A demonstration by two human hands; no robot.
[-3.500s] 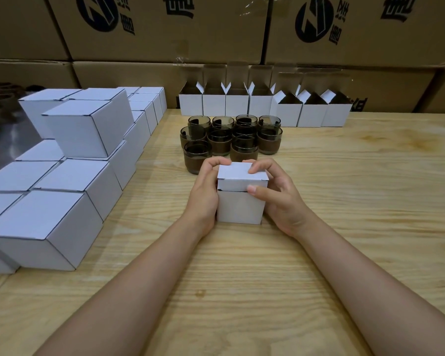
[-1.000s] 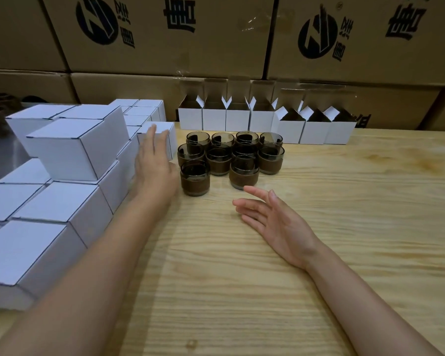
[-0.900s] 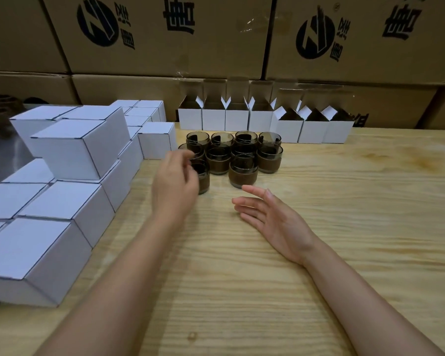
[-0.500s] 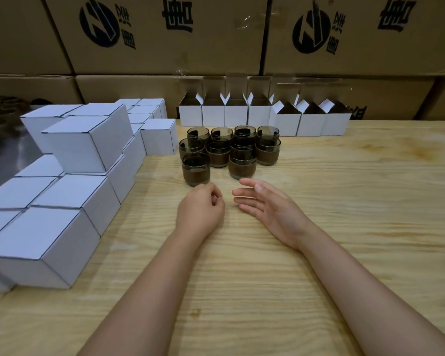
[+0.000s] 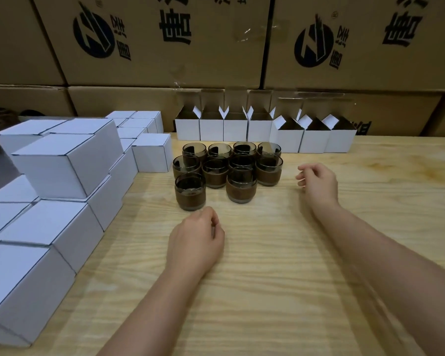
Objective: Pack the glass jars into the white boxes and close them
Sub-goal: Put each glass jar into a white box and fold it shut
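The left hand (image 5: 195, 240) rests loosely curled and empty on the wooden table (image 5: 267, 291), just before the nearest glass jar (image 5: 190, 191); the right hand (image 5: 317, 181), fingers loosely bent, holds nothing, right of the jars, open white boxes (image 5: 262, 129) behind them

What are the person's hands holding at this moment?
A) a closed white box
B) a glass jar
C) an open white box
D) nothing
D: the left hand and the right hand are loosely curled over the wooden table with nothing in them.
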